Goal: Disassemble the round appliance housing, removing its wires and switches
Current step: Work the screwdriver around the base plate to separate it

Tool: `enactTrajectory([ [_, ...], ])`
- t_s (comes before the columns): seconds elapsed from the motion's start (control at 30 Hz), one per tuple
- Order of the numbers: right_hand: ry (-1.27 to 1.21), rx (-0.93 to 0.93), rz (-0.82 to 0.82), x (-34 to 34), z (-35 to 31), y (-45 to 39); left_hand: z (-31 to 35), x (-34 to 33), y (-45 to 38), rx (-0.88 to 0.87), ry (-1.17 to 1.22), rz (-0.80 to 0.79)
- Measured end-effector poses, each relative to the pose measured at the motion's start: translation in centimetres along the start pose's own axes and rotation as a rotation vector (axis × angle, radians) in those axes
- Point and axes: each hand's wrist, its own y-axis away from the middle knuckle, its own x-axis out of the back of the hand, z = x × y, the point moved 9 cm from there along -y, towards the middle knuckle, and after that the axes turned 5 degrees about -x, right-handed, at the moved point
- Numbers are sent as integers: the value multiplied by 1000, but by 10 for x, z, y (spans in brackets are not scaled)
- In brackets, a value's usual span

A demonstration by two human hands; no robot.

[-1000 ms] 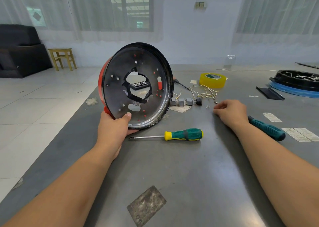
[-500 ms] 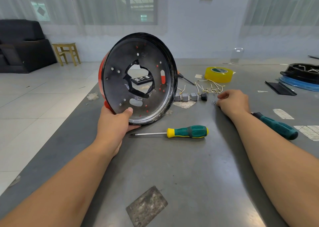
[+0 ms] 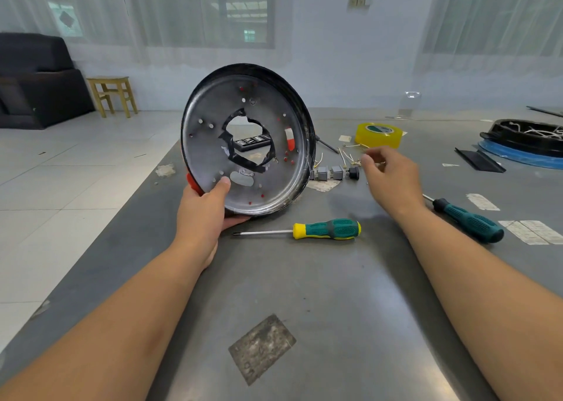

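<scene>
We see the round housing [image 3: 243, 144] standing on its edge on the grey table [image 3: 304, 294], a shallow metal dish with a black rim, a jagged hole through its middle and small holes dotted over the silver inner face, with red showing at the lower left of the rim. Its open face is turned toward us and tipped a little to the right. Our left hand [image 3: 207, 208] grips the lower rim, thumb pressed on the inner face, fingers curled underneath. Right of the housing, our right hand [image 3: 393, 178] hovers above the table with fingers loosely curled, and we can't tell whether they pinch anything. Just right of the housing lie grey switches [image 3: 330, 172] and loose wires [image 3: 350, 155]. A green and yellow screwdriver [image 3: 326, 229] lies below the housing, tip pointing left.
</scene>
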Motion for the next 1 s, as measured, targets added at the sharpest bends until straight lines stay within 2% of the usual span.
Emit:
enactTrajectory([
  [0.1,-139,2,-172,-21,-31,13,0,1,3,28,25,9],
  [0.23,-177,-37,-345,-47,-53,25,4,4,8,48,39,27],
  [0.4,-423,-317,-511,-67,-48,37,9,-3,13,43,21,-42],
  [0.6,-746,-546,-458,-78,-56,47,7,-11,14,82,59,-90],
  [0.67,-794,-594,-490,-91,-66,59,7,-16,17,84,37,-136],
  [0.77,-842,-594,-585,-112,-86,81,6,-18,18,88,51,-175],
  [0.87,-853,-553,-689,-122,-96,94,1,-11,13,112,105,-126],
  [0.93,-813,-565,-673,-117,-92,90,-4,-5,10,158,148,-72],
  [1.0,-756,-594,-588,-107,-81,80,-5,-3,9,163,151,-47],
])
